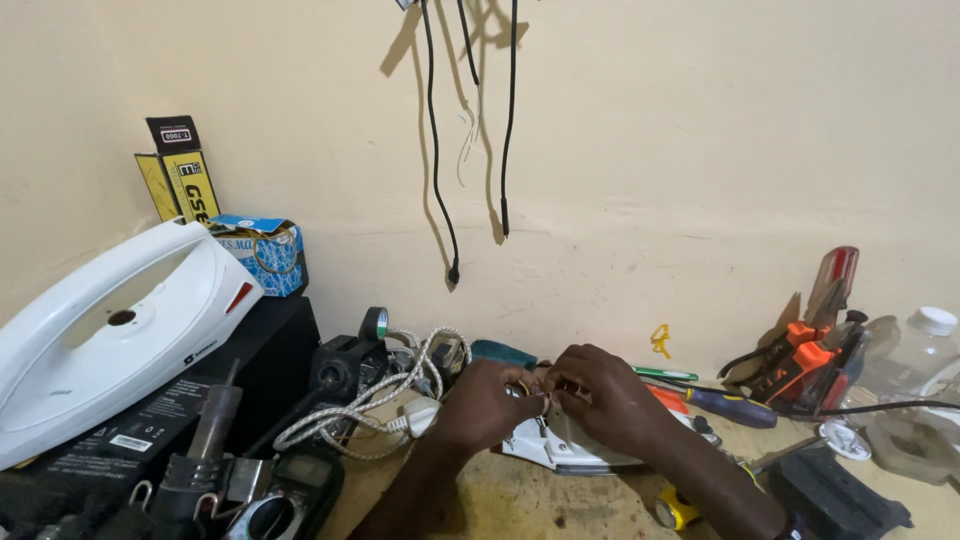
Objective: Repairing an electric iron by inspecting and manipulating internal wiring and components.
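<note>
Hands [550,400] on iron base [560,450]

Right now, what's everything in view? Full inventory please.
iron body: 1, white and metal, bench centre, under both hands
iron cover: 1, white, on black box at left
braided cord with plug: 1, white-grey, left of the hands
hanging cables: several, black, on wall
cartons: 2, yellow-black and blue, upper left
screwdrivers: about 2, blue and orange handles, right of the hands
orange-black tools: a pile, right
clear jar: 1, white lid, far right
left hand: on small wires above the iron
right hand: same spot, fingertips meeting the left
</note>
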